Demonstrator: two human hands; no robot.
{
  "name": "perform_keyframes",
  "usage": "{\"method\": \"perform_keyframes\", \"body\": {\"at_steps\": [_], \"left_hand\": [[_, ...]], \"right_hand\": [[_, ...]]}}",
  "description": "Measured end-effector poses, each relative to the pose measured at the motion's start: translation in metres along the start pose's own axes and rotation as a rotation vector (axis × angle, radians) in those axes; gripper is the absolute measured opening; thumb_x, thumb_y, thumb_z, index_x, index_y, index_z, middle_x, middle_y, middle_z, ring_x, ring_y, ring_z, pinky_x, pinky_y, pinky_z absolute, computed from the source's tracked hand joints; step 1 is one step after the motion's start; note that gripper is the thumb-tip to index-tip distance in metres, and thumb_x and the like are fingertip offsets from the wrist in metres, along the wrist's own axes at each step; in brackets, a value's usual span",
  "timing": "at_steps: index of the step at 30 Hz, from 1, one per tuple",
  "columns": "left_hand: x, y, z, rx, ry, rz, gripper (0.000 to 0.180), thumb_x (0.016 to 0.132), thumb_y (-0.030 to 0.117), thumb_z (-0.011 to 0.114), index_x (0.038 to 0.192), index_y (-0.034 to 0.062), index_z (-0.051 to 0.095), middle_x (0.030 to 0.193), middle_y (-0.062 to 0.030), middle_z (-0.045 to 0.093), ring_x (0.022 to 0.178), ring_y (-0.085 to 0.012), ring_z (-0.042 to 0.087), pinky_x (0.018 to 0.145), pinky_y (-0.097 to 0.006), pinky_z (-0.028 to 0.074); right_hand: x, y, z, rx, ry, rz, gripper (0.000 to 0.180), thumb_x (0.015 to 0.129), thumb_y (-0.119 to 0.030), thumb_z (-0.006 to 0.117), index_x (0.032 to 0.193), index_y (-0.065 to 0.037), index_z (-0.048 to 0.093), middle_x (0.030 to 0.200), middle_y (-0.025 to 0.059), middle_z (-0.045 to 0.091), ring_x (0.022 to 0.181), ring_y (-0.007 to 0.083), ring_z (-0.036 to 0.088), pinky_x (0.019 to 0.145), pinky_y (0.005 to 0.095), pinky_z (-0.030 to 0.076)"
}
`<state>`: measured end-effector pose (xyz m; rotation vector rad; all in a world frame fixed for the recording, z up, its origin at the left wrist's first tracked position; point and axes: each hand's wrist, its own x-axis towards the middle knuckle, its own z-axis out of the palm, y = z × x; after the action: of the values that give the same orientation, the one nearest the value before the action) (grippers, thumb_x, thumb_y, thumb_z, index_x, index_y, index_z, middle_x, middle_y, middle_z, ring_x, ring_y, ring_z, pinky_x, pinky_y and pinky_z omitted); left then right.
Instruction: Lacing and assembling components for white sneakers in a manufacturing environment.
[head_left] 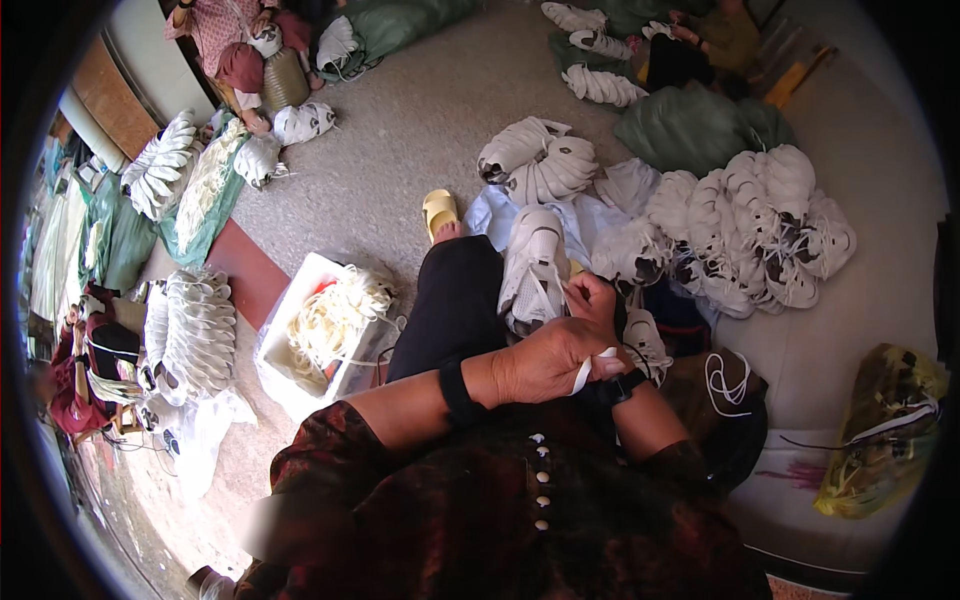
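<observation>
A white lace-up shoe lies in front of me by my knee, its toe pointing away. My left hand reaches across my body over my right wrist; its fingers are closed on a flat white shoelace, whose end sticks out by the thumb. Just beyond it, my right hand is closed in a pinch beside the shoe's lacing. A strand of lace runs from the shoe to these fingers. The left hand partly hides the right palm and wrist.
A white box of loose laces stands left of my leg. White shoes are piled at right, with more shoes ahead. Dark bag and yellow bag lie at right. Other people sit at far left, upper left and upper right.
</observation>
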<state>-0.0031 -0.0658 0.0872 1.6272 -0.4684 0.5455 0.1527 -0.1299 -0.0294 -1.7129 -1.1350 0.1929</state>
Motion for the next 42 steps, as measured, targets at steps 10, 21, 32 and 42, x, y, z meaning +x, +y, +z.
{"method": "perform_keyframes", "body": {"at_steps": [10, 21, 32, 42], "left_hand": [[-0.001, -0.002, -0.017, 0.098, 0.132, -0.073, 0.025, 0.092, 0.019, 0.047, 0.076, 0.0006, 0.05, 0.073, -0.0104, 0.049, 0.068, -0.0289, 0.048, 0.065, -0.035, 0.04], [0.002, -0.01, -0.007, 0.17, 0.049, -0.002, 0.023, 0.086, 0.012, 0.053, 0.068, -0.0015, 0.05, 0.066, -0.0158, 0.051, 0.066, -0.0346, 0.052, 0.062, -0.042, 0.04], [0.002, -0.018, -0.008, 0.064, 0.053, 0.047, 0.023, 0.085, 0.013, 0.056, 0.068, -0.0013, 0.048, 0.062, -0.0145, 0.047, 0.063, -0.0343, 0.05, 0.059, -0.042, 0.039], [-0.002, -0.022, -0.008, 0.064, 0.057, 0.03, 0.023, 0.084, 0.011, 0.057, 0.067, -0.0011, 0.047, 0.062, -0.0141, 0.047, 0.062, -0.0342, 0.05, 0.058, -0.042, 0.038]], "right_hand": [[-0.014, -0.019, 0.017, 0.398, 0.024, 0.025, 0.017, 0.077, -0.009, 0.062, 0.086, 0.005, 0.059, 0.08, 0.0113, 0.06, 0.079, 0.0254, 0.062, 0.072, 0.0305, 0.049], [-0.02, 0.011, 0.054, -0.162, 0.149, -0.077, 0.03, 0.086, -0.007, 0.059, 0.115, -0.008, 0.054, 0.117, 0.011, 0.042, 0.105, 0.0243, 0.049, 0.089, 0.031, 0.041], [0.01, -0.025, 0.053, -0.345, 0.07, 0.024, 0.022, 0.07, -0.009, 0.065, 0.085, -0.004, 0.05, 0.079, 0.0161, 0.05, 0.07, 0.0358, 0.051, 0.062, 0.0435, 0.042], [0.007, -0.008, 0.052, 0.155, 0.161, 0.08, 0.006, 0.083, -0.001, 0.05, 0.083, -0.003, 0.056, 0.081, 0.0055, 0.062, 0.064, 0.0145, 0.051, 0.061, 0.0292, 0.043]]}}
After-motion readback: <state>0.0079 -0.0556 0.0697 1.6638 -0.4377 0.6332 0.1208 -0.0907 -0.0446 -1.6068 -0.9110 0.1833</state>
